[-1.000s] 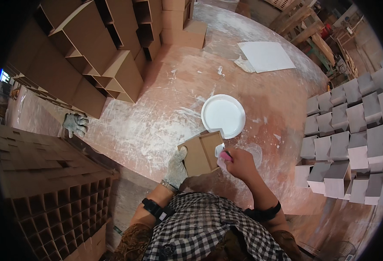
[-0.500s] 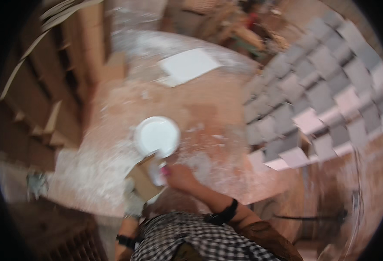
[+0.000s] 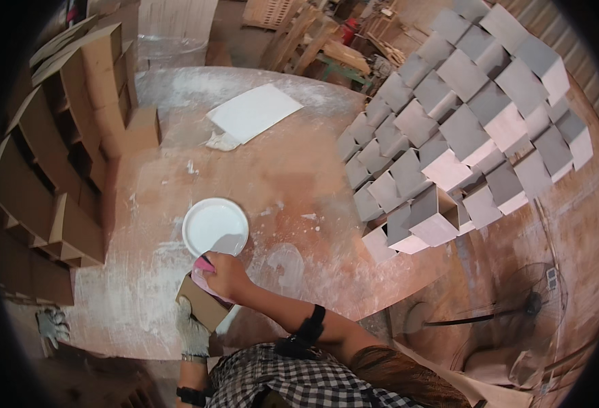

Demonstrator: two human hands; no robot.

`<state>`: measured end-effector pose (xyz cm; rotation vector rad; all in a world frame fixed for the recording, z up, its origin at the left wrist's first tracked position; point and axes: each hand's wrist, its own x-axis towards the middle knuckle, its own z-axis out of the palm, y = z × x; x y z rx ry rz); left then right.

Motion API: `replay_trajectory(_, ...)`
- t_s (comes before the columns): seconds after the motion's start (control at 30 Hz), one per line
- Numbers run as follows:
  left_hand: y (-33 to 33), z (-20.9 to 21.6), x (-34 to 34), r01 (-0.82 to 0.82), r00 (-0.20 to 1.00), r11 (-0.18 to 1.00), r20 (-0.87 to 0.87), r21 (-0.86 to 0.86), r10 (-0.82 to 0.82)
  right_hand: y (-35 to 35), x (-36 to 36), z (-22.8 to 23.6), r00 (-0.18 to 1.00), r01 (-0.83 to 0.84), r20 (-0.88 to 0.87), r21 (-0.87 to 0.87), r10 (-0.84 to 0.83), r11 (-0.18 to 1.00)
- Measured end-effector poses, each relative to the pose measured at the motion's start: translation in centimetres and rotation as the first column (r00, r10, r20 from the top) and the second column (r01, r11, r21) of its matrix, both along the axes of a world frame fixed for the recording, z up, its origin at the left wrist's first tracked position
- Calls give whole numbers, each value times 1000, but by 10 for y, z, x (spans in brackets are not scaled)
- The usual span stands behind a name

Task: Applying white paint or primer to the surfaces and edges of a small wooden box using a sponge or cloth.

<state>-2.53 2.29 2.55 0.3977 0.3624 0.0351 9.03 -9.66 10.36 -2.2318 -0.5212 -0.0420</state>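
1. Two hands meet at one small brown cardboard box [image 3: 208, 309]: the gloved left hand [image 3: 194, 331] grips it, and the bare right hand [image 3: 226, 275] is curled around a pink hand tool [image 3: 203, 264] whose exact kind I cannot tell.
2. From the right fingers, the box lies just below and toward the wearer, its long axis slanting from far left to near right. The pink tool runs along the edge away from the left palm; whether it presses there is hidden.
3. From the left fingers, the box lies to the right and slightly beyond, with the thumb on its plain brown face. This hand is the nearer one, already touching.
4. Just beyond the right fingers sits a round white shallow basin [image 3: 185, 230], its near rim partly covered in view by that hand; contact cannot be judged.
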Motion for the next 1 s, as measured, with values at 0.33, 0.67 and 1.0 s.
replay_trajectory(0.33,9,19,2,-21,997,995,-76,-100,13,-54,-17,26,938,-329,-191,-235,288,915)
replay_trajectory(0.67,12,-4,0,-26,996,996,-82,-88,19,-7,-19,17,987,-161,3,70,161,984)
replay_trajectory(1.0,12,12,3,-30,995,998,-102,-63,23,-7,4,1,965,144,-229,53,-129,988)
